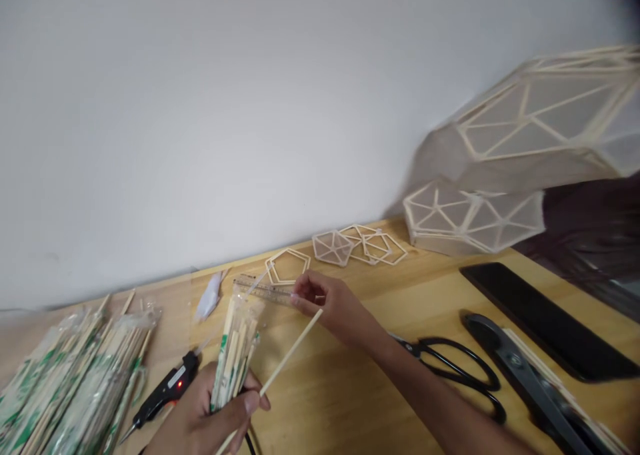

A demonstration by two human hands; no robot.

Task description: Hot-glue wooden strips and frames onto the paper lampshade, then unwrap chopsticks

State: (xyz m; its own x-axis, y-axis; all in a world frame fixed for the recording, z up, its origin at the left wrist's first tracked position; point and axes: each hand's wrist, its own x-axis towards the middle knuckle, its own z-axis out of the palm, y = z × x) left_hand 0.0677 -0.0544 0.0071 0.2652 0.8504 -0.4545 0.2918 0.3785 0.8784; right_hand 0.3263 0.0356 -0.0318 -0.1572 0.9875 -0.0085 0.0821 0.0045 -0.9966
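My left hand (pixel 200 408), low in the picture, is closed round a clear packet of chopsticks (pixel 235 355) with green print. Its thumb also presses a single bare chopstick (pixel 293 355) that slants up to the right. My right hand (pixel 333 305) reaches in from the right, thumb and fingertips pinched together. Those fingertips meet the end of a clear ruler (pixel 265 292); whether they grip it or something thin in front of it, I cannot make out. Just behind them lies a pentagon frame (pixel 270 272) made of sticks.
More packed chopsticks (pixel 95 382) cover the left side, beside a glue gun (pixel 167 388) with a red light. Several small stick frames (pixel 333 247) lie by the wall. At right are larger stick-and-panel shapes (pixel 450 218), scissors (pixel 457 368), a black-handled tool (pixel 517 362) and a black slab (pixel 545 322).
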